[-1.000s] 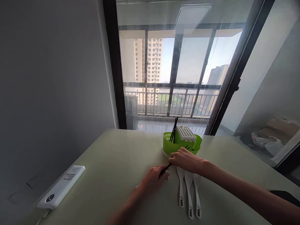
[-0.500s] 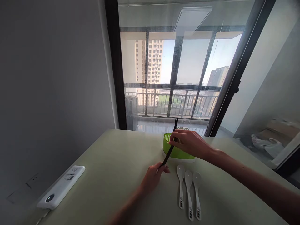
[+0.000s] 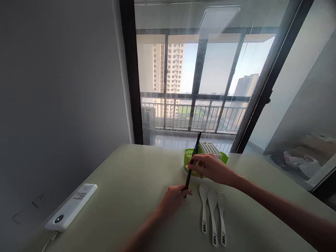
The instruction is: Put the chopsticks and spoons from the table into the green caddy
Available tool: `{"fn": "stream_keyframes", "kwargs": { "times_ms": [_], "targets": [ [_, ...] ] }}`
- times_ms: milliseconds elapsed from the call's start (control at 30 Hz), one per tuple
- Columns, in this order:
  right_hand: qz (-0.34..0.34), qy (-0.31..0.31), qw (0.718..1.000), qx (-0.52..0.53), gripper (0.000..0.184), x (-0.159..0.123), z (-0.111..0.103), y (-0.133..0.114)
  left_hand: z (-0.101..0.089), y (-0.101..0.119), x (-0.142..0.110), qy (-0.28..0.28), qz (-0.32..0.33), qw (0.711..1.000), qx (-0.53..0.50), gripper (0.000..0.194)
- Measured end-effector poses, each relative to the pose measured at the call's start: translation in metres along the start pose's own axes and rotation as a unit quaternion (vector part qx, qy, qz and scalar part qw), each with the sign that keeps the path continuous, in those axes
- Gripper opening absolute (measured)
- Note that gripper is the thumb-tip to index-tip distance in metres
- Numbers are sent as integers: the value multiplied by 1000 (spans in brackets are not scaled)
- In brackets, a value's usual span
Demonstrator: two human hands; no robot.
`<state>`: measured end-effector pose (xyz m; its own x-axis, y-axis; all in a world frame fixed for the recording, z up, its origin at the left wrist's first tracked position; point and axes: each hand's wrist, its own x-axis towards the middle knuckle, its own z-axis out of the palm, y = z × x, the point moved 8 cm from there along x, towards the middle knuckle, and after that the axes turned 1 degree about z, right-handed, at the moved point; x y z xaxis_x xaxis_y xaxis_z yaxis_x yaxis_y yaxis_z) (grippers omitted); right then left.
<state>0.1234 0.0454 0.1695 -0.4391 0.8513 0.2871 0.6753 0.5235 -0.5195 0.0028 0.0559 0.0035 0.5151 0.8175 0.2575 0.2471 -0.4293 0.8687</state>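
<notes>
My right hand (image 3: pixel 211 168) pinches a black chopstick (image 3: pixel 189 175) near its upper part, in front of a green cutlery holder (image 3: pixel 188 155) with a white slotted lid (image 3: pixel 208 147). My left hand (image 3: pixel 174 197) grips the chopstick's lower end just above the pale green table (image 3: pixel 126 196). More black chopsticks (image 3: pixel 197 140) stand in the holder. Three white spoons (image 3: pixel 212 213) lie side by side on the table, just right of my left hand.
A white power bank (image 3: pixel 71 207) with a cable lies near the table's left edge. Behind the table stands a large window (image 3: pixel 199 80) with a dark frame. A grey wall is at the left. Bags lie on the floor at the right.
Both hands lifted the chopstick from lying low on the table to a steep tilt. My right hand rose to the holder, then came down slightly; the left hand stayed at the lower end.
</notes>
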Motion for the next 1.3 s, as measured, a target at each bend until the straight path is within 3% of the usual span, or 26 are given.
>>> {"fn": "stream_keyframes", "kwargs": {
  "times_ms": [100,167,333,433,533,667,1033,1167,1300],
  "targets": [
    [10,12,1000,4,39,-2,-6,-1,1,-2,-1,-1,0,1000,-7,32],
    [24,37,999,8,40,-1,-19,-1,-3,-5,0,29,-7,999,-17,34],
    [73,147,986,10,43,5,-85,4,-21,-23,1,158,-36,985,-64,53],
    [89,222,971,-2,42,10,-125,10,-25,-39,2,190,-69,977,-68,57],
    [98,263,959,-44,41,19,-146,20,-25,-46,2,196,-82,975,-58,57],
    [108,232,963,-87,36,37,-136,44,-23,-47,2,187,-85,977,-51,57],
    [129,117,984,-43,38,82,-65,123,-22,-38,2,163,-94,982,-29,55],
    [151,86,983,-57,32,90,-46,137,-22,-35,3,164,-95,982,-21,54],
    [163,108,976,-94,29,91,-48,139,-22,-34,3,164,-92,982,-23,52]
  ]
}}
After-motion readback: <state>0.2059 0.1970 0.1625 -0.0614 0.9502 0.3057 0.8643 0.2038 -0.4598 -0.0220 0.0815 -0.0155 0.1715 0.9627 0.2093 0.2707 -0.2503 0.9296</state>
